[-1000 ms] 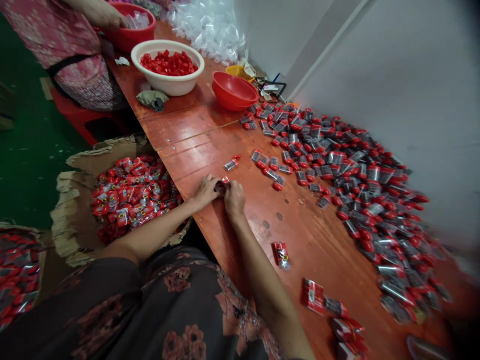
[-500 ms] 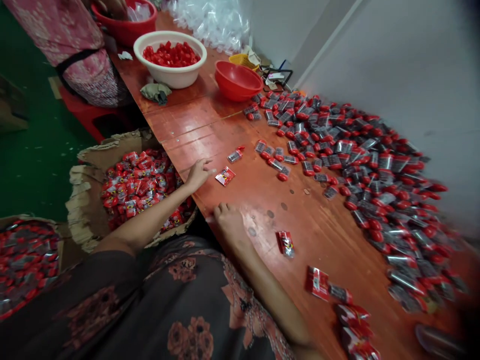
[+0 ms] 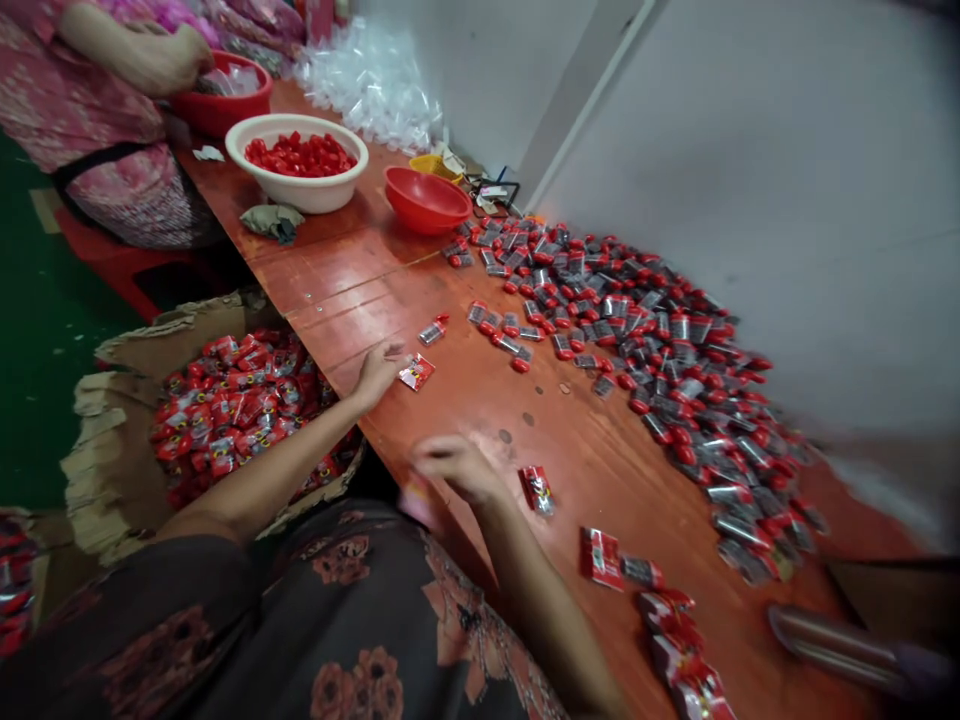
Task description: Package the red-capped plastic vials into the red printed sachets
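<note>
My left hand (image 3: 376, 374) is over the table's near edge, fingers stretched out toward a small red printed packet (image 3: 417, 371); its fingertips are at the packet's edge. Just beyond lies a clear capsule with a red cap (image 3: 433, 330). My right hand (image 3: 459, 466) is blurred above the same edge, its fingers curled. Below its fingertips is a smeared pinkish thing (image 3: 418, 498) that I cannot make out. To the right, another red packet (image 3: 537, 490) lies flat, with a further packet (image 3: 601, 557) and a dark capsule (image 3: 640, 571) beyond it.
Many red-capped capsules (image 3: 645, 330) are heaped along the wall. A torn carton (image 3: 97, 470) of red packets stands below the table at left. A white basin (image 3: 300, 195) of red caps and a red bowl (image 3: 427, 205) stand farther back. A co-worker (image 3: 112, 130) sits at far left.
The view has shifted, so the scene sits farther left. My right hand has lifted from the table edge and is moving. My left hand remains by the packet.
</note>
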### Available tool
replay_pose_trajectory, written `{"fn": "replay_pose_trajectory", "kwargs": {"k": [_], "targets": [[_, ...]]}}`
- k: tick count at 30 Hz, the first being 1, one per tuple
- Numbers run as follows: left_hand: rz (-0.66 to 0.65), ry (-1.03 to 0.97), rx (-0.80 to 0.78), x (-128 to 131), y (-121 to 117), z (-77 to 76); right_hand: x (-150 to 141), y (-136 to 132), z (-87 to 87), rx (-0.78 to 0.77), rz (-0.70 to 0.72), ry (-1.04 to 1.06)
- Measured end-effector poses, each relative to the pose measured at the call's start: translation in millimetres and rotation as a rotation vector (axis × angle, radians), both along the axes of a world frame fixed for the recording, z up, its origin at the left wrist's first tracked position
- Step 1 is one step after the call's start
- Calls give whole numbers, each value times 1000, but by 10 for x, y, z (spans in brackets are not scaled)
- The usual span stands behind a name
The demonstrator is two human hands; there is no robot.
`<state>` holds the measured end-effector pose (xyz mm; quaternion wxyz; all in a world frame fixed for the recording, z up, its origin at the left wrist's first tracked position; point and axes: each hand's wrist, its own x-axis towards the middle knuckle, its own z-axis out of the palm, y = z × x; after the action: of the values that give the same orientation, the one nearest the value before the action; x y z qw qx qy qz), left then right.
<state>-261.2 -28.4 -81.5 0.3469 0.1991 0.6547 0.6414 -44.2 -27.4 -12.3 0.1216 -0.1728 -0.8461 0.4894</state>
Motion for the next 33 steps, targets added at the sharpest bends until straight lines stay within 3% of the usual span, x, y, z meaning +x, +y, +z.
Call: {"fn": "replay_pose_trajectory", "kwargs": {"k": [5, 7, 9, 12, 14, 18, 22, 27, 33], "targets": [[-412, -293, 79, 416, -8, 148, 25, 374, -130, 377, -311, -76], [-697, -401, 141, 582, -43, 155, 25, 576, -127, 485, -313, -111], [-835, -467, 146, 686, -60, 134, -3, 806, -131, 459, -203, -121], [-742, -574, 84, 706, -39, 94, -119, 1236, -205, 397, -97, -72], [-577, -646, 72, 666, -8, 81, -244, 1581, -312, 454, -174, -70], [-391, -799, 70, 612, 47, 88, -563, 2265, -589, 675, -370, -366], [-312, -909, 115, 653, 113, 106, -806, 2656, -796, 663, -315, -609], [-234, -862, 201, 746, 212, 111, -626, 2598, -916, 732, -235, -598], [-179, -859, 177, 899, 265, 52, 229, 2029, -933, 746, -217, -492]]}}
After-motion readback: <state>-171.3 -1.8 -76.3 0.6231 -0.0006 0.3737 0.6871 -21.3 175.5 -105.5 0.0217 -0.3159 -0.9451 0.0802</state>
